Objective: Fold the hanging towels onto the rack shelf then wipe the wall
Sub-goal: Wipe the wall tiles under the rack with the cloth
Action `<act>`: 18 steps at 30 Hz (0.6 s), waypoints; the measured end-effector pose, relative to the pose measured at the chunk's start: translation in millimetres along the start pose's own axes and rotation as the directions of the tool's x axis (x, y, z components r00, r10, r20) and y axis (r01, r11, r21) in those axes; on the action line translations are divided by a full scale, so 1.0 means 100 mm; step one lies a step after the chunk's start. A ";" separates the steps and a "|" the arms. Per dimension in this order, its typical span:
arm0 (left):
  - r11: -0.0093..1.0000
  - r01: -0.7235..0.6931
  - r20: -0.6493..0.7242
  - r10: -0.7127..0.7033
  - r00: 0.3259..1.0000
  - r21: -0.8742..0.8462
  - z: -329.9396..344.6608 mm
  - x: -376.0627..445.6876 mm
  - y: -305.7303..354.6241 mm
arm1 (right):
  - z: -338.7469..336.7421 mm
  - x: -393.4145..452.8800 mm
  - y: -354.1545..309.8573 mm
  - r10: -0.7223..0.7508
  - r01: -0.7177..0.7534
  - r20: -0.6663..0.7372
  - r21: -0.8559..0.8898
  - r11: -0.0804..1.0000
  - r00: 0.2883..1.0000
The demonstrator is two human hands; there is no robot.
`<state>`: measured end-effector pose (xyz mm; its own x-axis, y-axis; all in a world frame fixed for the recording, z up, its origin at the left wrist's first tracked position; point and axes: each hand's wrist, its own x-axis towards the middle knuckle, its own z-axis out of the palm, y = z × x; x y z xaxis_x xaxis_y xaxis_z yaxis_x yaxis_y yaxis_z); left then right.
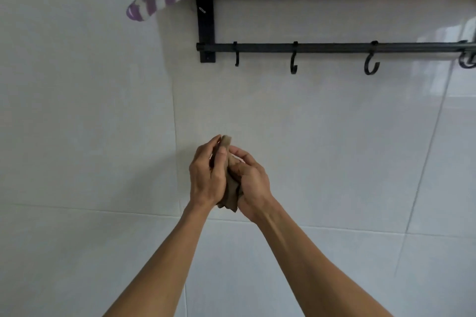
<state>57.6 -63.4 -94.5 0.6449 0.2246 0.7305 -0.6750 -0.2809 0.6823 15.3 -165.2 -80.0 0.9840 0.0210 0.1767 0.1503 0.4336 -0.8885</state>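
Bare wall (322, 136) below hook rail (334, 47).

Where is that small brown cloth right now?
Low centre of the head view, the small brown cloth is squeezed between left hand and right hand, below the black hook rail.

Both bare forearms reach up and forward, wrists close together. The left hand (206, 175) and right hand (251, 183) face each other, fingers curled, pinching a small crumpled brown cloth (230, 188) squeezed between the palms.
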 end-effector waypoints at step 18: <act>0.976 0.163 0.360 -0.102 0.927 -0.144 1.54 -1.68 2.07 | -1.95 -2.31 -1.24 -0.324 0.195 -0.437 -0.315 0.929 0.839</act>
<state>-135.1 -302.9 -80.9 0.7960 -0.0991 0.5971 -0.6051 -0.1032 0.7894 -211.8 -399.3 -93.2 0.8187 -0.5162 0.2515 0.3613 0.1225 -0.9244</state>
